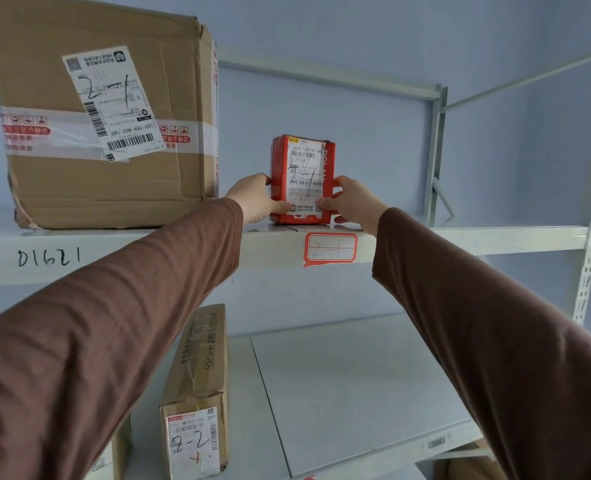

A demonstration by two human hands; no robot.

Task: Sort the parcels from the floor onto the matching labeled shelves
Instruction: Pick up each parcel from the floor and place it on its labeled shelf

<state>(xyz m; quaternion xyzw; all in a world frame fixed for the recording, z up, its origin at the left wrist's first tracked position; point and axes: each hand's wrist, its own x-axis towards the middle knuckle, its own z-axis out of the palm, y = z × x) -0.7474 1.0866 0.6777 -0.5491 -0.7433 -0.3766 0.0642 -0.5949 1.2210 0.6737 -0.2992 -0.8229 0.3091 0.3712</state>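
A small red parcel (302, 180) stands upright on the upper shelf (477, 237), near its front edge and about in the middle of its width, directly above a red-framed shelf tag (330, 249) with "2-1" written on it. The white shipping label on the front of the parcel has the same "2-1" in black marker. Both hands hold this parcel from its two sides — the left hand (254, 199) grips the left side with the thumb on the lower front, and the right hand (351, 202) grips the right side, also with the thumb on the lower front. Both arms are in brown sleeves (114, 323). Just beside the left hand, toward the left end of the same shelf, stands a large cardboard box (107, 112) with a white label marked "2-1"; it is close to the red parcel but does not touch it. On the front edge of the upper shelf, at the left, "D1621" is handwritten. On the lower shelf (356, 386) lies a long narrow cardboard box (197, 393) — its end label reads "2-2".
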